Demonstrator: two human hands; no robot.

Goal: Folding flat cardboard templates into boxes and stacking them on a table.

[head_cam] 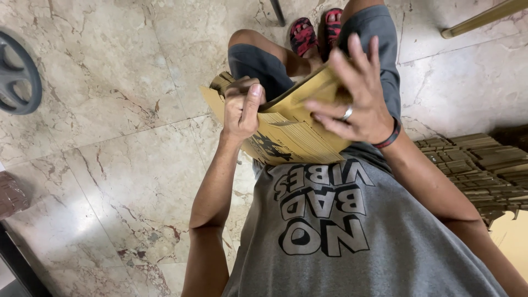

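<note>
The fingers (250, 96) of the left hand (240, 110) are curled tight on one flat yellow cardboard sheet (291, 135), held above the lap. The right hand (357, 93) is pressed on its upper flap, fingers spread. One stack of cardboard pieces (478, 165) is seen at the right.

A flat yellow-brown cardboard blank (294, 129) is sitting tilted over the lap, just in front of the chest. Dark printing is showing on its lower panel. One flap is folding up along a crease toward the top right. Its left edge and upper flap are lying under gripping fingers.
</note>
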